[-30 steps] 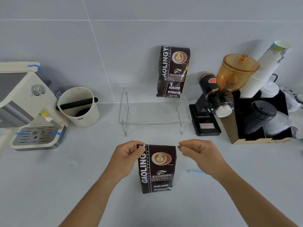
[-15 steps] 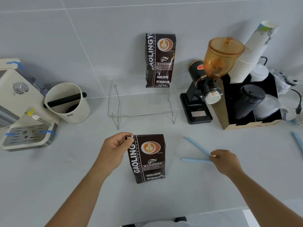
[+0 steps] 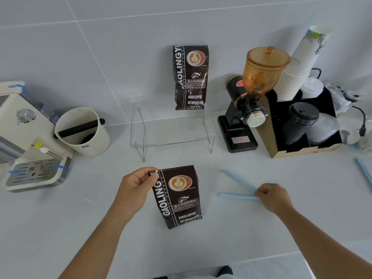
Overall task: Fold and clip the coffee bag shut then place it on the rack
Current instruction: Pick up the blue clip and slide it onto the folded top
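A dark brown coffee bag [image 3: 178, 198] stands on the counter with its top folded down. My left hand [image 3: 135, 188] pinches the folded top at its left corner. To the right lies a light blue clip [image 3: 238, 188], open in a V on the counter. My right hand [image 3: 274, 197] grips it at the hinge end, fingers closed on it. The clear acrylic rack [image 3: 173, 140] stands behind the bag, and a second coffee bag [image 3: 190, 77] stands on its back part against the wall.
An espresso machine [image 3: 26, 137] and a white knock box [image 3: 83, 131] stand at the left. A black grinder with an amber hopper [image 3: 252, 97] and a cup organiser [image 3: 302, 125] stand at the right. Another blue clip [image 3: 363, 172] lies at the far right edge.
My right hand left the bag's top right corner, moved right and closed on the blue clip. My left hand kept its hold on the fold. The view shifted right.
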Tool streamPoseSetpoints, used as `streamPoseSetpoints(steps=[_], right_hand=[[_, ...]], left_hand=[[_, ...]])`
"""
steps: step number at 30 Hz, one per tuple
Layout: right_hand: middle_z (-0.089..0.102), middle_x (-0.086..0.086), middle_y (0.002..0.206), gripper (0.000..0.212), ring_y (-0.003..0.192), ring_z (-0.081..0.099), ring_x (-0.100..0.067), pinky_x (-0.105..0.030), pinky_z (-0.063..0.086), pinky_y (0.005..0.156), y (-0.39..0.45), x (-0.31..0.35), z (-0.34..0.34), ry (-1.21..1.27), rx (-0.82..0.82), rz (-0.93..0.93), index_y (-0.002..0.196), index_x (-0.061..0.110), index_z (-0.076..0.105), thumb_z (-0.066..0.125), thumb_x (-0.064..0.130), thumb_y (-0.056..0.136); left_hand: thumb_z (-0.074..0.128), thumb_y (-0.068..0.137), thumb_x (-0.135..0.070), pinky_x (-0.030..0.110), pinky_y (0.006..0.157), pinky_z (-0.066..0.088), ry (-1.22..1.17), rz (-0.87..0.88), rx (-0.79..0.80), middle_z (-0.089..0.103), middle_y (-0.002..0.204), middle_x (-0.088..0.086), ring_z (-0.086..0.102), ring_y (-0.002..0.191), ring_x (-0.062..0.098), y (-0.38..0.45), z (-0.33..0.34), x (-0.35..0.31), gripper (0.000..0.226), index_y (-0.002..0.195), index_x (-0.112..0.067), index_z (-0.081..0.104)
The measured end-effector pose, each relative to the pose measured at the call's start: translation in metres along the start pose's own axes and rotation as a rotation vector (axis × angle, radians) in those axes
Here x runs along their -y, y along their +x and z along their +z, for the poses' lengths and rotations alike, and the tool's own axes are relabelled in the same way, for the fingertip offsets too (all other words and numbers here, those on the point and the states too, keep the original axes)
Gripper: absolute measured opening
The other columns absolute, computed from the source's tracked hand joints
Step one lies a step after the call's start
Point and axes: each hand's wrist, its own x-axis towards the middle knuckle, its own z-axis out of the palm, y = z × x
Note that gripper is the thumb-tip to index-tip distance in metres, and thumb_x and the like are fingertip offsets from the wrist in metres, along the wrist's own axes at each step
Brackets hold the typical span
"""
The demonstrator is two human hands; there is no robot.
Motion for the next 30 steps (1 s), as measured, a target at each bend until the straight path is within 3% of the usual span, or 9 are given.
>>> streamPoseSetpoints(steps=[4, 8, 13, 16, 20, 23, 29, 30], right_hand=[[0.071, -0.005, 0.063, 0.022, 0.055, 0.064, -0.019, -0.023, 0.047, 0.044, -0.009, 0.004, -0.006, 0.153, -0.017, -0.078, 0.063, 0.021, 0.070, 0.063, 0.015, 0.083], [0.076, -0.003, 0.069, 0.020, 0.061, 0.074, -0.014, -0.034, 0.062, 0.068, -0.017, 0.015, -0.015, 0.316, -0.025, -0.142, 0.066, 0.017, 0.073, 0.067, 0.011, 0.083], [0.078, -0.003, 0.068, 0.019, 0.063, 0.076, -0.017, -0.034, 0.062, 0.073, -0.026, 0.035, -0.034, 0.469, -0.023, -0.170, 0.069, 0.019, 0.076, 0.069, 0.011, 0.085], [0.079, -0.004, 0.070, 0.017, 0.065, 0.077, -0.019, -0.036, 0.059, 0.073, -0.034, 0.050, -0.048, 0.575, 0.003, -0.178, 0.072, 0.018, 0.078, 0.071, 0.011, 0.085], [0.076, -0.017, 0.074, 0.021, 0.063, 0.074, -0.020, -0.026, 0.063, 0.062, -0.049, 0.075, -0.065, 0.784, 0.093, -0.273, 0.070, 0.009, 0.079, 0.069, -0.001, 0.085], [0.076, -0.011, 0.068, 0.023, 0.063, 0.073, -0.020, -0.023, 0.060, 0.061, -0.061, 0.094, -0.068, 0.850, 0.185, -0.332, 0.070, 0.008, 0.079, 0.068, -0.003, 0.086], [0.076, -0.010, 0.068, 0.008, 0.064, 0.073, -0.021, -0.026, 0.062, 0.063, -0.077, 0.135, -0.051, 0.787, 0.304, -0.392, 0.082, 0.001, 0.076, 0.069, -0.001, 0.086], [0.076, -0.009, 0.068, 0.007, 0.064, 0.073, -0.021, -0.026, 0.062, 0.063, -0.086, 0.171, -0.035, 0.697, 0.372, -0.447, 0.083, 0.001, 0.076, 0.070, 0.000, 0.085]], left_hand=[[0.061, 0.092, -0.004, 0.010, 0.062, 0.054, 0.000, 0.003, -0.004, 0.080, 0.079, -0.003, 0.074, 0.075, 0.007, 0.002, 0.000, 0.002, 0.021, 0.088, -0.020, 0.074], [0.061, 0.093, -0.006, 0.011, 0.061, 0.054, 0.001, 0.002, -0.006, 0.080, 0.081, -0.002, 0.074, 0.077, 0.009, 0.004, -0.001, 0.004, 0.021, 0.089, -0.021, 0.074], [0.059, 0.093, -0.005, 0.010, 0.061, 0.053, 0.015, 0.015, -0.004, 0.079, 0.079, -0.003, 0.073, 0.073, 0.006, 0.005, 0.001, 0.003, 0.022, 0.089, -0.020, 0.074], [0.058, 0.094, -0.003, 0.011, 0.061, 0.054, 0.007, 0.005, 0.005, 0.080, 0.080, -0.002, 0.074, 0.075, 0.008, 0.006, 0.001, 0.003, 0.019, 0.092, -0.015, 0.073], [0.057, 0.092, 0.005, 0.012, 0.062, 0.055, -0.010, -0.004, 0.037, 0.080, 0.078, -0.001, 0.074, 0.074, 0.008, 0.008, 0.000, 0.005, 0.021, 0.095, -0.010, 0.072], [0.056, 0.091, 0.010, 0.013, 0.063, 0.055, -0.011, -0.014, 0.059, 0.080, 0.078, -0.001, 0.074, 0.075, 0.008, 0.008, 0.005, 0.006, 0.026, 0.095, -0.010, 0.072], [0.055, 0.089, 0.015, 0.011, 0.060, 0.054, -0.045, -0.028, 0.081, 0.080, 0.073, -0.005, 0.074, 0.069, 0.005, 0.007, 0.014, 0.007, 0.026, 0.094, -0.005, 0.070], [0.054, 0.089, 0.016, 0.011, 0.060, 0.054, -0.087, 0.004, -0.022, 0.080, 0.072, -0.004, 0.073, 0.068, 0.005, -0.002, -0.014, 0.008, 0.026, 0.094, -0.004, 0.070]])
